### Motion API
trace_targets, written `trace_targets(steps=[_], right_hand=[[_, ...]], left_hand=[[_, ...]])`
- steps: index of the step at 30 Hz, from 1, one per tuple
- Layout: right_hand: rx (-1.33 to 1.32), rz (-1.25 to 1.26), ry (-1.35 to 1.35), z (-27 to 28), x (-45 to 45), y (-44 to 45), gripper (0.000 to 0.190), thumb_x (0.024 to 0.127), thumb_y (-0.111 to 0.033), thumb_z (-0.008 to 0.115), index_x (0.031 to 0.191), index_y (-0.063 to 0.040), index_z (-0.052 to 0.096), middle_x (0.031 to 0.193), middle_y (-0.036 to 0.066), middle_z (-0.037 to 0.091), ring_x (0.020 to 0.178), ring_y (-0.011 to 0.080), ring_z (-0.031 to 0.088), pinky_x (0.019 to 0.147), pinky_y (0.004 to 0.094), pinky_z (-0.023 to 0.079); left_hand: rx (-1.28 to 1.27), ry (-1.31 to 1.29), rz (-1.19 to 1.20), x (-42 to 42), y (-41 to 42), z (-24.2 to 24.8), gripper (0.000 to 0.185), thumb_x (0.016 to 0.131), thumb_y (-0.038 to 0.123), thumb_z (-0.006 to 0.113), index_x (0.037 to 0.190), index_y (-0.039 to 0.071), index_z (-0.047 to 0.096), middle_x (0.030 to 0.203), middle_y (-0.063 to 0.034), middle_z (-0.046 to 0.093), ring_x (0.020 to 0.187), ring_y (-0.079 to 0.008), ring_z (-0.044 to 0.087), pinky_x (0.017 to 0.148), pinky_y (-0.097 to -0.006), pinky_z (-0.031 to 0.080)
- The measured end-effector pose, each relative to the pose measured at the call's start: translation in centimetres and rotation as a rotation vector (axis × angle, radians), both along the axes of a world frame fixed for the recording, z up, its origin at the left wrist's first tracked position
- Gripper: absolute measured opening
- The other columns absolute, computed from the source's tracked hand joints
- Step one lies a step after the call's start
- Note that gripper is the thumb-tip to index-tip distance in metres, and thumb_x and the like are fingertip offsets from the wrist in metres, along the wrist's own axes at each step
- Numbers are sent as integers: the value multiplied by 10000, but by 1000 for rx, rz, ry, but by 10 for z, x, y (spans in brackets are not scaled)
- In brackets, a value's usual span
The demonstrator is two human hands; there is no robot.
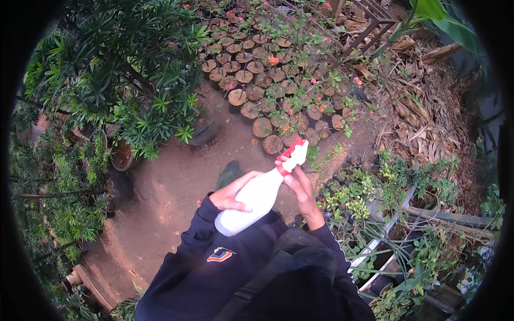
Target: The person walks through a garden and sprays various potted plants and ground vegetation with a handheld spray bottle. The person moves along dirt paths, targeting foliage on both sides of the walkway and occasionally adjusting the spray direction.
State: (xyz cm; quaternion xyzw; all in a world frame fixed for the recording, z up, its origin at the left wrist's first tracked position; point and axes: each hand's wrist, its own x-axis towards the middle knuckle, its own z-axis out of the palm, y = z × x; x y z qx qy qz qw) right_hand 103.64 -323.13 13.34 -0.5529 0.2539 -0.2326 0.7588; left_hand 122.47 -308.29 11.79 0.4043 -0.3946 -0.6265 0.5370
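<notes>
A white plastic spray bottle lies tilted across the front of my chest, its base toward me and its red-and-white trigger head pointing up and to the right. My left hand wraps around the body of the bottle, thumb on top. At the neck, my right hand grips around the red collar, with fingertips showing by the red trigger. Most of the right fingers are hidden behind the bottle's neck.
Ahead stand many potted bougainvillea plants in close rows. A leafy shrub and pots line the left. Dry leaf litter lies at the right, above a metal-framed bed of plants. Bare dirt path runs between.
</notes>
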Motion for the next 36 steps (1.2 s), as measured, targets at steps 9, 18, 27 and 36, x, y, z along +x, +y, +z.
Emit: trace_targets(steps=[9, 18, 27, 36], right_hand=[[112, -310, 70, 26, 130, -29, 394, 895, -130, 764, 1216, -11, 569, 1099, 57, 647, 1055, 151, 632, 899, 304, 506], [80, -544, -14, 59, 210, -34, 243, 933, -152, 730, 1071, 5, 607, 918, 68, 670, 795, 131, 633, 743, 294, 537], [-125, -637, 93, 59, 214, -37, 170, 982, -151, 653, 899, -5, 628, 748, 64, 650, 592, 161, 646, 570, 311, 521], [-321, -336, 127, 85, 232, -20, 332, 993, -112, 600, 1275, 54, 538, 1063, 84, 623, 964, 139, 606, 850, 284, 488]], left_hand=[[-145, -109, 43, 86, -27, 18, 1002, 714, 343, 829, 1495, 13, 294, 1382, -142, 470, 1330, -252, 445, 1118, -374, 336], [-290, -512, 69, 146, -54, 35, 1035, 634, 417, 869, 1446, 27, 358, 1329, -199, 532, 1254, -347, 546, 1056, -418, 416], [-316, -497, -28, 166, -70, 27, 1078, 596, 408, 882, 1455, 14, 364, 1357, -171, 516, 1285, -325, 514, 1079, -411, 388], [-151, -73, 474, 161, -43, 17, 1142, 640, 421, 895, 1486, -4, 256, 1335, -165, 501, 1278, -254, 508, 1094, -386, 391]])
